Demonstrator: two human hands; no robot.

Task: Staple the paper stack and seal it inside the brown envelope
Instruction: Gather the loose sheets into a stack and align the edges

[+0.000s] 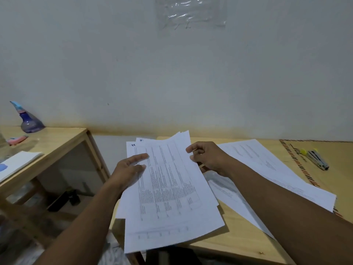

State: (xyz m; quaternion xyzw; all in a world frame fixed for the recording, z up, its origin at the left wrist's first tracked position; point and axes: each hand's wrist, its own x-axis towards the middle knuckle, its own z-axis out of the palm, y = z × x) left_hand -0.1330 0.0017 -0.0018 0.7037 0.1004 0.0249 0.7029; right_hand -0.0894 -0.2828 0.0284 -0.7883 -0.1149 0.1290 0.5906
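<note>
A loose stack of printed white sheets [168,197] is lifted above the left end of a wooden table [238,232], its pages fanned unevenly. My left hand [129,169] grips the stack's left edge, thumb on top. My right hand [208,157] pinches the top right corner of the sheets. More printed pages [267,169] lie flat on the table under my right forearm. The brown envelope [328,180], with a striped border, lies flat at the far right. A stapler [315,158] with yellow ends rests on the envelope.
A second wooden table [57,142] stands to the left with a blue spray bottle [28,121], a pink object [17,140] and white paper [17,163] on it. A gap separates the two tables. A white wall runs behind.
</note>
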